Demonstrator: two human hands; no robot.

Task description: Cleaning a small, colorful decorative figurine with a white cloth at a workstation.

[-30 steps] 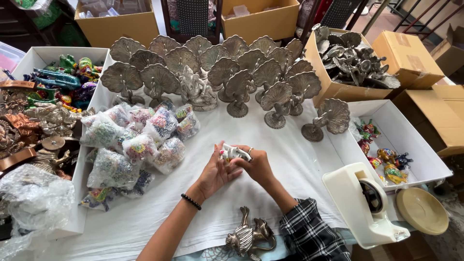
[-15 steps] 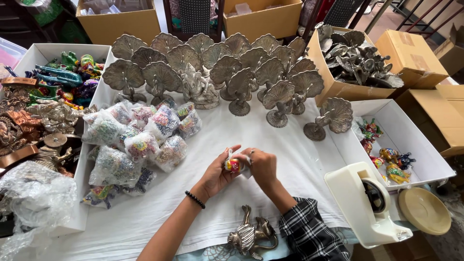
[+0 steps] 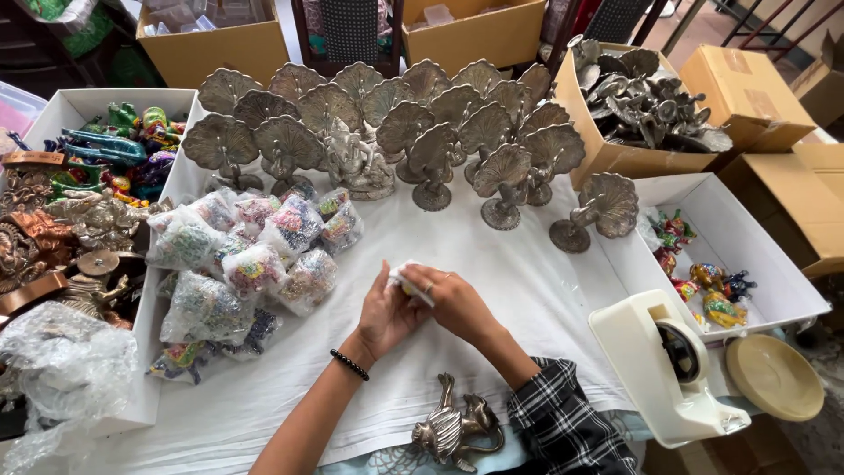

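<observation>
Our left hand (image 3: 384, 310) and right hand (image 3: 450, 299) close together around a small wrapped figurine (image 3: 406, 281), fingers curled tight on it above the middle of the white-covered counter (image 3: 527, 290). Bubble-wrapped bundles (image 3: 246, 264) lie just to its left, with metal peacock stands (image 3: 422, 123) behind.

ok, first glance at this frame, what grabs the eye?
The crowd of silver fan-tailed peacock figures standing in rows along the far side of the white cloth. Next, the heap of bubble-wrapped colourful pieces at the left. At the centre, the left hand and right hand are pressed together around a small wrapped piece; a white tape dispenser sits at the right.
</observation>
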